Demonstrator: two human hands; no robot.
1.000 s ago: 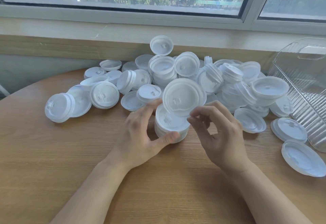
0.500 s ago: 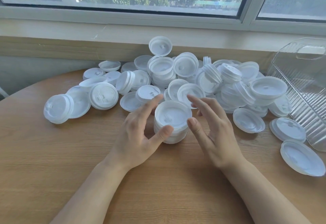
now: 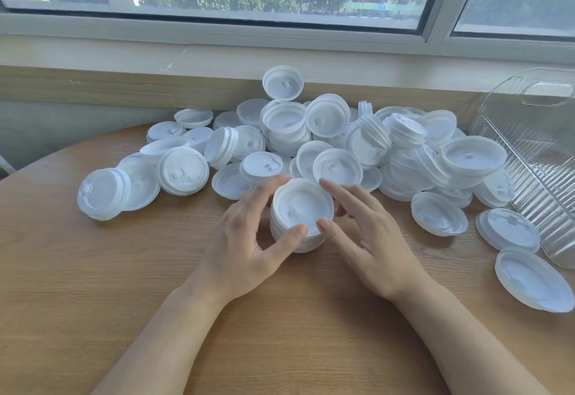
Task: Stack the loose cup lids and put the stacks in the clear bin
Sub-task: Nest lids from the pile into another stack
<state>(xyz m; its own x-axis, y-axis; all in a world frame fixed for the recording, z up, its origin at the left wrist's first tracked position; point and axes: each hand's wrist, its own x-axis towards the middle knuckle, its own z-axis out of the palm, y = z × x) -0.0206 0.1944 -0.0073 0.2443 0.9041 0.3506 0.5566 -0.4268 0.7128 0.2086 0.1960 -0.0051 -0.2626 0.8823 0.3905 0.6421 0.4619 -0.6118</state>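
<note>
A short stack of white cup lids (image 3: 300, 212) stands on the round wooden table (image 3: 93, 285) in front of me. My left hand (image 3: 245, 239) holds it from the left, with the thumb on its near side and the fingers curved round its far side. My right hand (image 3: 370, 239) is at the stack's right, fingers straight, thumb tip touching the top rim. A big pile of loose white lids (image 3: 342, 139) lies just behind. The clear ribbed bin (image 3: 544, 151) lies tipped at the far right and looks empty.
Loose lids spread left (image 3: 102, 193) and right (image 3: 532, 279) of the pile, some near the bin's mouth. A window sill and wall (image 3: 217, 58) run right behind the pile. Bare wooden tabletop lies between me and the stack.
My right hand set the lid it held onto the stack and let go; its fingers are now straight beside the stack. My left hand stayed round the stack.
</note>
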